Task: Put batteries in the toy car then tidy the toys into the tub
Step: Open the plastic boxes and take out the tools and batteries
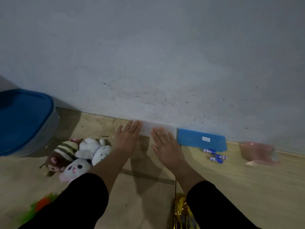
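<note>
My left hand (127, 138) and my right hand (165, 144) stretch out flat above the floor, fingers straight, holding nothing. Three blue batteries (215, 155) lie on the floor to the right of my right hand, just below a blue flat box (201, 139) against the wall. A pile of plush toys (79, 156) lies left of my left arm. The grey tub with a blue lid (24, 119) stands at the far left. A blurred pink object (258, 152) sits at the right; I cannot tell what it is.
A grey wall (165, 55) rises right behind the hands. A white strip (158, 129) lies at its foot. Something gold and shiny (180, 210) lies by my right sleeve, and an orange and green toy (41, 205) at the lower left.
</note>
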{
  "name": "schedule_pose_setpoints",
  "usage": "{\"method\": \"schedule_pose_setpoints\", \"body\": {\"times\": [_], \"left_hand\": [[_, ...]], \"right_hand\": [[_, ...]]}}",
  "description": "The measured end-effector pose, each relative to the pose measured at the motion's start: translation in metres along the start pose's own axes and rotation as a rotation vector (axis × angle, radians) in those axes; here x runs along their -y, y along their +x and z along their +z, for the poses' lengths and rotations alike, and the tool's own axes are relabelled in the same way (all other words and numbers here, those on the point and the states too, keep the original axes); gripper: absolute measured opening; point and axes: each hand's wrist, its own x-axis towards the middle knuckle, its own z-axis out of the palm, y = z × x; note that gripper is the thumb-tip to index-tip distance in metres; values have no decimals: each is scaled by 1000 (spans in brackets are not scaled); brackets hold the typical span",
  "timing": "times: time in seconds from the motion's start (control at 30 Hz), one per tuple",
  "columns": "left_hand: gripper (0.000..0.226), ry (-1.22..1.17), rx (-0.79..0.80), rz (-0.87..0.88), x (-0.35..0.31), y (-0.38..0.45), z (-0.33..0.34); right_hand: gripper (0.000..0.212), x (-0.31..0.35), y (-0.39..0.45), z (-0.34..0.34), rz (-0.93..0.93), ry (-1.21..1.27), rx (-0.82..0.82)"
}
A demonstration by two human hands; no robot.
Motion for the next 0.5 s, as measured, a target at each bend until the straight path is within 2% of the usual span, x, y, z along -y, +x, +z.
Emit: {"method": "schedule_pose_setpoints", "body": {"times": [0.17,0.23,0.37,0.43,0.5], "left_hand": [[52,9,-100,45,10,11,7],[51,2,-211,105,15,16,7],[40,10,-286,157,22,19,10],[51,-8,-247,164,20,20,9],[60,-24,-218,129,21,20,8]], "right_hand": [[57,18,17,15,127,-46,30],[55,23,20,17,167,-55,-2],[51,30,22,23,221,-85,-103],[52,33,22,26,215,-119,-143],[68,34,22,29,208,-162,-134]]}}
